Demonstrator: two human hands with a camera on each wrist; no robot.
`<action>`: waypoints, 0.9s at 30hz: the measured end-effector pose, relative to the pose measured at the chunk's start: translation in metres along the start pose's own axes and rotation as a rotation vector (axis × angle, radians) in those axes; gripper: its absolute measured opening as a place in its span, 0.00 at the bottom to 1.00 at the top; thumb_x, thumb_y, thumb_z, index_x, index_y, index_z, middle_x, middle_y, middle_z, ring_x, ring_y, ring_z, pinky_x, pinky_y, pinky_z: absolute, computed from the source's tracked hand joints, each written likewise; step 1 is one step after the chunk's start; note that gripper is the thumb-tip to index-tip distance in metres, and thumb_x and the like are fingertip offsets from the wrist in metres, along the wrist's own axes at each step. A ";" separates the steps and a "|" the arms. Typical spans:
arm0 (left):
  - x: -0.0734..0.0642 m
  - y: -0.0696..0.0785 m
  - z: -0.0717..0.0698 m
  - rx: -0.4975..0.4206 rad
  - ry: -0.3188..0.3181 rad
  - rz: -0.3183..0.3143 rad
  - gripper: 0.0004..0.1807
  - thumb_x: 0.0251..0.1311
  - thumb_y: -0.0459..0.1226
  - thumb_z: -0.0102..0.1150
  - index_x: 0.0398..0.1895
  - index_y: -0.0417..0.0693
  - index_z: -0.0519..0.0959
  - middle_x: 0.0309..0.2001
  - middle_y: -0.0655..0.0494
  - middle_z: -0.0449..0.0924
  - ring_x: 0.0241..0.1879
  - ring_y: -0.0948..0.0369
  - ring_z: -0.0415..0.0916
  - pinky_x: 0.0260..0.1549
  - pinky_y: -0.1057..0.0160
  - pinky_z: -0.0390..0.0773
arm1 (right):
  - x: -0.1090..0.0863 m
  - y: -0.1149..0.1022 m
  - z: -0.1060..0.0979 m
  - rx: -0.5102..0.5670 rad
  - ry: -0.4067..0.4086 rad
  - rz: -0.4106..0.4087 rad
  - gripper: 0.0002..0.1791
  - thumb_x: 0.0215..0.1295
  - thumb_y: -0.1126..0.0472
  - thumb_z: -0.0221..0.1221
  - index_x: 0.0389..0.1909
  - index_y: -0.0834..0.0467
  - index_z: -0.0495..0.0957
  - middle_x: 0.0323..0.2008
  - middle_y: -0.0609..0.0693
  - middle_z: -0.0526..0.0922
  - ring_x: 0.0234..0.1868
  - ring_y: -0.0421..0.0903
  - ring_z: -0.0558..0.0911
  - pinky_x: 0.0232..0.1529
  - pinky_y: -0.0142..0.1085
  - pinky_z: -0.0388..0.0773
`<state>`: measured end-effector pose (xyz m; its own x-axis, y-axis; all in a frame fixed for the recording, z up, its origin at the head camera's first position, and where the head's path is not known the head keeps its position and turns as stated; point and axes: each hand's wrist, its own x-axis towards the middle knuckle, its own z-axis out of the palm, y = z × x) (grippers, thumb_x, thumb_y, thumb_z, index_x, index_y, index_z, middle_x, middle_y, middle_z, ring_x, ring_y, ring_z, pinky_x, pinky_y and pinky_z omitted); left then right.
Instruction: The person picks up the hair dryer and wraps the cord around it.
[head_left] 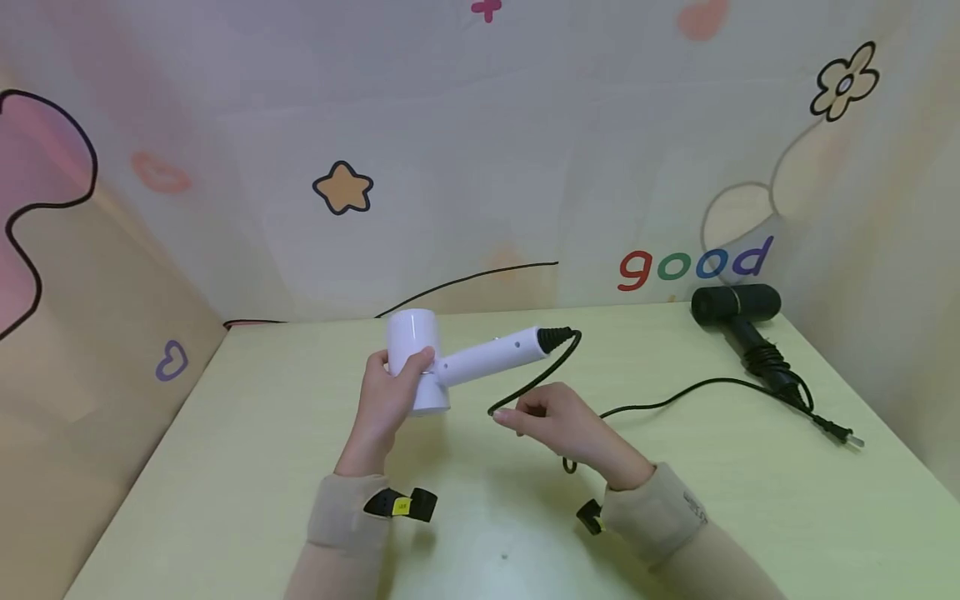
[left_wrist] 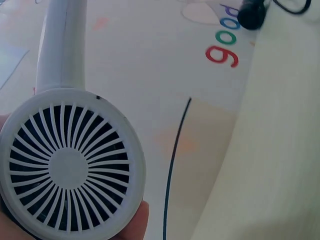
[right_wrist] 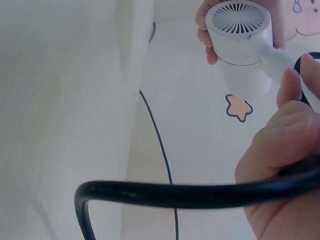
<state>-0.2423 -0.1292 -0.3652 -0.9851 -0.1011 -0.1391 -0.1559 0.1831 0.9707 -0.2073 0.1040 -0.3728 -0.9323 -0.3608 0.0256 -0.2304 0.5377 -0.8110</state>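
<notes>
A white hair dryer (head_left: 491,360) is held above the table, its handle pointing right and slightly up. My left hand (head_left: 390,387) grips it round the barrel, thumb across the near side. In the left wrist view the slatted round grille (left_wrist: 69,169) faces the camera. From the handle's end a black cord (head_left: 536,381) loops down to my right hand (head_left: 558,421), which pinches it between thumb and fingers. Close to the camera in the right wrist view, a stretch of cord (right_wrist: 195,195) crosses below the right hand (right_wrist: 287,145).
At the right back of the pale table (head_left: 247,467) lies a black hair dryer (head_left: 738,304), cord wound round its handle. A two-pin plug (head_left: 836,431) lies near it. Patterned cloth (head_left: 450,167) rises behind the table, with more cloth along both sides.
</notes>
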 end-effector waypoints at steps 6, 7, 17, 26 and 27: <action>-0.006 0.002 0.004 0.002 -0.039 0.003 0.38 0.60 0.55 0.54 0.64 0.41 0.56 0.56 0.43 0.68 0.49 0.47 0.74 0.39 0.58 0.79 | 0.011 -0.001 -0.002 0.137 0.020 0.069 0.16 0.58 0.46 0.64 0.27 0.56 0.80 0.12 0.46 0.66 0.13 0.41 0.59 0.14 0.30 0.55; -0.007 0.002 0.003 0.006 -0.049 0.004 0.38 0.60 0.54 0.54 0.64 0.41 0.56 0.56 0.43 0.68 0.49 0.48 0.74 0.39 0.58 0.79 | 0.013 0.000 -0.003 0.150 0.017 0.073 0.16 0.57 0.47 0.64 0.32 0.56 0.80 0.13 0.47 0.68 0.13 0.41 0.60 0.13 0.30 0.57; -0.011 0.006 -0.012 0.058 -0.199 0.034 0.35 0.56 0.50 0.62 0.61 0.44 0.62 0.50 0.42 0.74 0.41 0.52 0.79 0.37 0.60 0.78 | 0.019 0.008 -0.014 0.074 -0.018 0.001 0.06 0.57 0.69 0.60 0.25 0.69 0.77 0.19 0.48 0.75 0.18 0.41 0.68 0.20 0.32 0.67; -0.010 0.008 -0.028 0.192 -0.271 0.036 0.34 0.52 0.50 0.66 0.59 0.48 0.65 0.49 0.42 0.76 0.39 0.52 0.80 0.35 0.58 0.79 | 0.019 0.005 -0.020 0.088 -0.011 0.095 0.20 0.53 0.47 0.67 0.21 0.60 0.74 0.16 0.45 0.63 0.16 0.40 0.60 0.15 0.30 0.60; -0.010 0.007 -0.029 0.208 -0.273 0.032 0.34 0.51 0.50 0.66 0.59 0.49 0.65 0.49 0.43 0.76 0.39 0.52 0.80 0.36 0.59 0.79 | 0.019 0.004 -0.021 0.090 -0.006 0.102 0.20 0.53 0.47 0.67 0.21 0.60 0.74 0.16 0.45 0.63 0.16 0.41 0.59 0.14 0.30 0.59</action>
<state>-0.2317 -0.1552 -0.3510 -0.9685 0.1681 -0.1835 -0.1081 0.3799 0.9187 -0.2316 0.1153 -0.3633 -0.9478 -0.3125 -0.0631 -0.1083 0.5017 -0.8583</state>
